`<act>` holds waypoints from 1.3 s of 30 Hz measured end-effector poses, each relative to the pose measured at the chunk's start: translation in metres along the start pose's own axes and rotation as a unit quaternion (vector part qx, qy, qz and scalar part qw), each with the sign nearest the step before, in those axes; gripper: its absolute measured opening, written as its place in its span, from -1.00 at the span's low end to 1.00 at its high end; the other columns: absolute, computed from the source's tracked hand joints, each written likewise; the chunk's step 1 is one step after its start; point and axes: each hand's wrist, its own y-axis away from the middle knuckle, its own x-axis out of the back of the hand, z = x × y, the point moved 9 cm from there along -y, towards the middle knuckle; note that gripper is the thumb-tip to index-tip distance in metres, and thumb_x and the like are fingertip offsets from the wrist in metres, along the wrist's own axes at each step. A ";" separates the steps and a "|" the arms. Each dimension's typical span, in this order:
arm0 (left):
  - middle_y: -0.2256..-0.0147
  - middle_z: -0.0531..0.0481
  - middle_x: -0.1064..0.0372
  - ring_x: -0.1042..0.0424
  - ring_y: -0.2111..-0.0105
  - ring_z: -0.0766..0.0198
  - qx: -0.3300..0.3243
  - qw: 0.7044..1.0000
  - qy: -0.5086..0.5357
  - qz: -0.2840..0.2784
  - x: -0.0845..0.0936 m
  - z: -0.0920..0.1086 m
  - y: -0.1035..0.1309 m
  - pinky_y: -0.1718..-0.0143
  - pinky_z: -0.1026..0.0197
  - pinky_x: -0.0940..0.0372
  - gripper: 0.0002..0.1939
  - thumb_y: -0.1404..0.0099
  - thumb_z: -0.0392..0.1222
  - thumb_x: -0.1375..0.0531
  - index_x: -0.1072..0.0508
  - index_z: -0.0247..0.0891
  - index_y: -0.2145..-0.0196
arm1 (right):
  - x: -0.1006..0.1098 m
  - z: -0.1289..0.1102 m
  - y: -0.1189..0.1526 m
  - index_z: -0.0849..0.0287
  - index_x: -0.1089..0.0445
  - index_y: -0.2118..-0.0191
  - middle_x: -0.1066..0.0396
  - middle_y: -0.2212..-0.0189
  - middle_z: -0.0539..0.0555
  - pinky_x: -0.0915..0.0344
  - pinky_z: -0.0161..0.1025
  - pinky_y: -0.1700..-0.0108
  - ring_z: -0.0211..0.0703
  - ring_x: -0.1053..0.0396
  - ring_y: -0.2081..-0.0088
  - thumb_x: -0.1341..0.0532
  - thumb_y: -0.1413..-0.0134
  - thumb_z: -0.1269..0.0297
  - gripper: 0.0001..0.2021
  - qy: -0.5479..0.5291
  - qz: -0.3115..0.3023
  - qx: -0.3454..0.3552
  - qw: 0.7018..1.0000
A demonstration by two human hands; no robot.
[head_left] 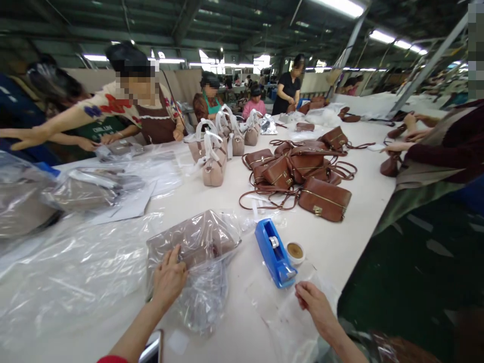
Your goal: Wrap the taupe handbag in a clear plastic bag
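A taupe bag [196,234] in clear plastic lies on the white table, its loose plastic end spread toward me. My left hand [170,277] rests on the plastic at the bag's near left side, fingers stretched out. Right of the bag stands a blue tape dispenser [273,254] with a small tape roll in it. My right hand [310,300] is at the dispenser's near end, thumb and fingers pressed together; what they hold, if anything, is too small to name. Beside the dispenser is a round roll of tape [295,252].
Brown bags with straps [306,171] are piled beyond the dispenser. Taupe handbags [214,171] stand farther back. Plastic-wrapped bags [83,189] and loose plastic [86,267] lie at left. A phone [153,348] is at the near edge. Several people work around the table [363,201].
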 end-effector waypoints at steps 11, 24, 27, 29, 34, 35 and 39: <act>-0.25 -0.09 0.07 0.06 -0.22 -0.04 0.016 0.994 0.110 -0.022 -0.008 -0.014 -0.002 -0.05 -0.09 -0.04 -0.87 -0.13 -0.28 -0.15 -0.50 -0.26 0.48 | -0.067 -0.083 0.020 0.08 -0.30 0.44 -0.39 0.51 0.02 -0.30 -0.25 0.37 -0.17 -0.37 0.45 0.01 -0.09 0.03 -0.71 0.258 -0.134 0.285 0.913; -0.23 -0.12 0.01 0.02 -0.19 -0.06 -0.012 0.976 0.216 0.031 -0.021 -0.021 -0.002 -0.06 -0.16 -0.02 -0.93 -0.11 -0.31 -0.20 -0.51 -0.28 0.47 | -0.301 -0.185 0.049 0.16 -0.24 0.47 -0.33 0.55 0.01 -0.09 -0.26 0.42 -0.16 -0.29 0.48 -0.08 0.00 0.57 -0.84 0.463 -0.210 0.637 0.579; -0.21 -0.16 -0.01 -0.01 -0.18 -0.10 -0.026 0.971 0.228 0.063 -0.023 -0.019 -0.001 -0.04 -0.19 -0.04 -0.91 -0.13 -0.34 -0.19 -0.50 -0.31 0.48 | -0.310 -0.184 0.041 0.16 -0.24 0.47 -0.32 0.56 0.02 -0.08 -0.25 0.42 -0.14 -0.30 0.49 -0.04 0.00 0.60 -0.80 0.476 -0.193 0.652 0.558; -0.20 -0.17 -0.05 -0.03 -0.17 -0.11 -0.031 0.969 0.229 0.084 -0.024 -0.019 0.000 -0.04 -0.21 -0.05 -0.88 -0.15 -0.35 -0.16 -0.49 -0.33 0.49 | -0.313 -0.184 0.038 0.16 -0.24 0.48 -0.32 0.57 0.02 -0.08 -0.25 0.43 -0.14 -0.30 0.50 -0.05 0.01 0.60 -0.80 0.482 -0.182 0.657 0.551; -0.18 -0.17 -0.08 -0.07 -0.15 -0.11 -0.039 0.967 0.224 0.115 -0.026 -0.018 0.002 -0.03 -0.21 -0.09 -0.82 -0.20 -0.34 -0.13 -0.47 -0.34 0.52 | -0.315 -0.190 0.036 0.14 -0.24 0.51 -0.34 0.59 -0.02 -0.09 -0.26 0.45 -0.16 -0.32 0.52 -0.20 0.04 0.48 -0.85 0.488 -0.150 0.656 0.556; -0.19 -0.16 -0.07 -0.07 -0.15 -0.11 -0.040 0.967 0.224 0.119 -0.026 -0.017 0.002 -0.03 -0.21 -0.09 -0.83 -0.20 -0.34 -0.13 -0.47 -0.35 0.52 | -0.315 -0.192 0.036 0.14 -0.25 0.51 -0.33 0.60 -0.03 -0.09 -0.26 0.46 -0.17 -0.33 0.53 -0.23 0.06 0.46 -0.85 0.489 -0.143 0.654 0.559; -0.20 -0.16 -0.05 -0.06 -0.16 -0.10 -0.035 0.967 0.219 0.122 -0.028 -0.017 0.003 -0.05 -0.20 -0.09 -0.87 -0.17 -0.36 -0.16 -0.46 -0.34 0.50 | -0.311 -0.205 0.030 0.15 -0.27 0.49 -0.34 0.59 0.00 -0.07 -0.25 0.48 -0.13 -0.32 0.53 -0.32 0.14 0.36 -0.82 0.498 -0.108 0.645 0.569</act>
